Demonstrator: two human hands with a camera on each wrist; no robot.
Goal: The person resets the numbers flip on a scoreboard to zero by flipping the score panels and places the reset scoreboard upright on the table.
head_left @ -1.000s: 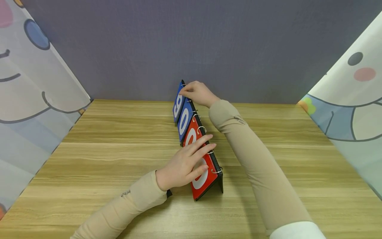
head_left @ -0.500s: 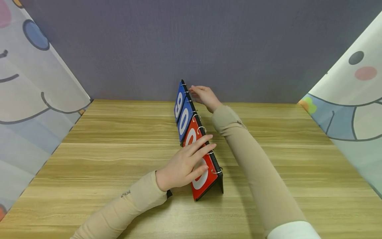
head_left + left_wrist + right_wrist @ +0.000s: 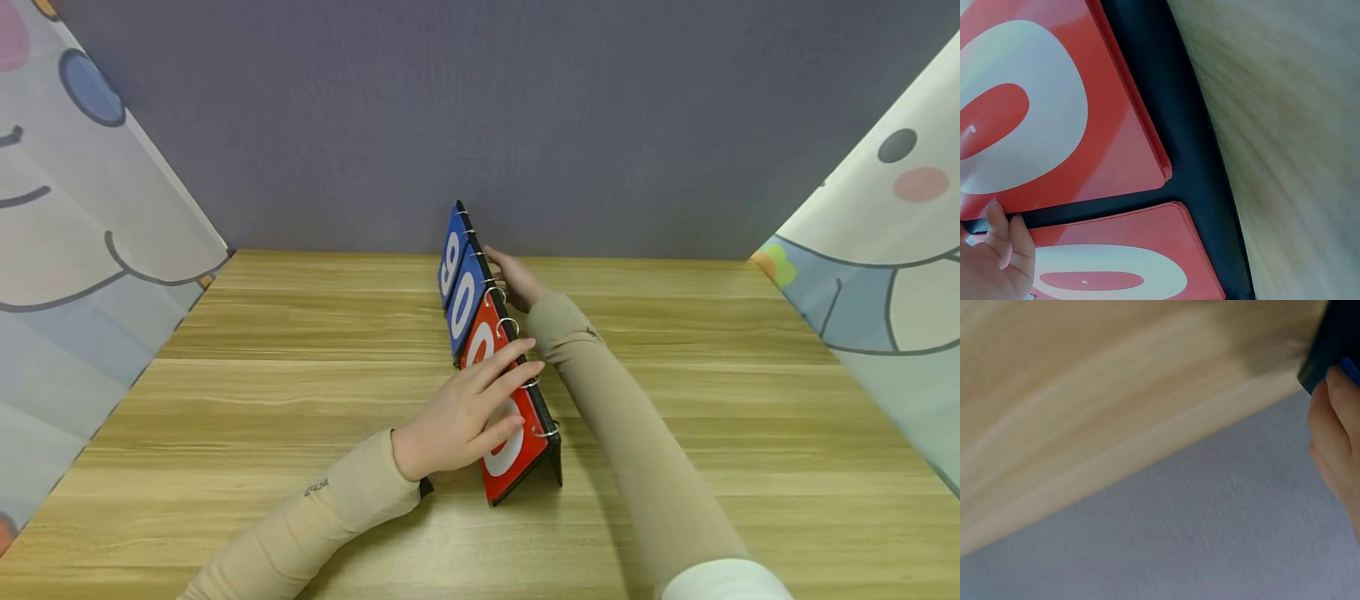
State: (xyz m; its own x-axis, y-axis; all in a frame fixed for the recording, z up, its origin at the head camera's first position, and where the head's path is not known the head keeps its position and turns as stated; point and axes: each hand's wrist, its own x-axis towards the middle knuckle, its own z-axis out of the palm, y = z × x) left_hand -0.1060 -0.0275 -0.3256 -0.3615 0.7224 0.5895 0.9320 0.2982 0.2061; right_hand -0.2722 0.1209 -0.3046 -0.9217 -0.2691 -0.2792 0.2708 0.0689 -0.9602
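Observation:
A black flip scoreboard (image 3: 556, 463) stands like a tent on the table, its number cards hung on metal rings. Two blue cards are at the far end: the nearer blue card (image 3: 457, 332) shows a white 0, the farther blue card (image 3: 444, 293) a digit hard to read. Both red cards (image 3: 1125, 140) show 0. My left hand (image 3: 459, 417) rests on the red cards with straight fingers reaching over the top edge. Behind the board is my right hand (image 3: 516, 279), its fingertips partly hidden; in the right wrist view, the right hand (image 3: 1339, 434) is beside the black back and something blue.
The wooden table (image 3: 285, 358) runs back to a grey wall panel (image 3: 600, 125). Cartoon-printed sheets (image 3: 862, 275) flank both sides. A small black piece (image 3: 425, 485) pokes out beneath the left wrist.
My right hand has left the top of the farther blue card, passed behind the board and come lower and nearer. That card lies flatter against the board. The left hand has stayed put.

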